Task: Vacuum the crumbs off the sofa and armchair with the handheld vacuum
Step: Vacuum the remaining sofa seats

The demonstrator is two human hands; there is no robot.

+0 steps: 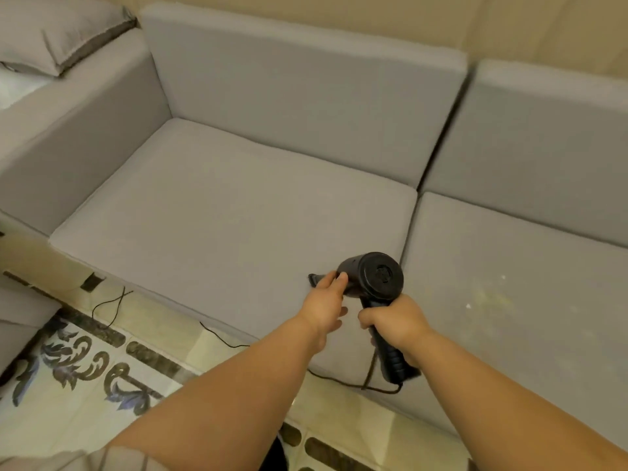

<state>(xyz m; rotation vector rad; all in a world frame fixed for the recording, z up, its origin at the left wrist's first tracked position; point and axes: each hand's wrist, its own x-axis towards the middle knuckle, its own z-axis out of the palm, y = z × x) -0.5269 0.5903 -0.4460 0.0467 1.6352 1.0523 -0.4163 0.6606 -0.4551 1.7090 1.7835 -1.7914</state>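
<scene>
- Black vacuum point(372, 275) low over the sofa point(238, 205), near the seat's front edge, its nozzle pointing left.
- Right hand point(394, 326) wraps the handle; left hand point(324, 300) steadies the barrel with loose fingers.
- Crumbs point(489, 297) lie right, behind the nozzle, nearer the right hand.

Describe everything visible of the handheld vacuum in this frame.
The handheld vacuum is black, apparently plastic, with a round drum body, a ribbed handle below and a dark nozzle tip at its front, over the left seat cushion. The right hand grips the handle; the left hand touches the body. A black cord trails from the handle.
</scene>
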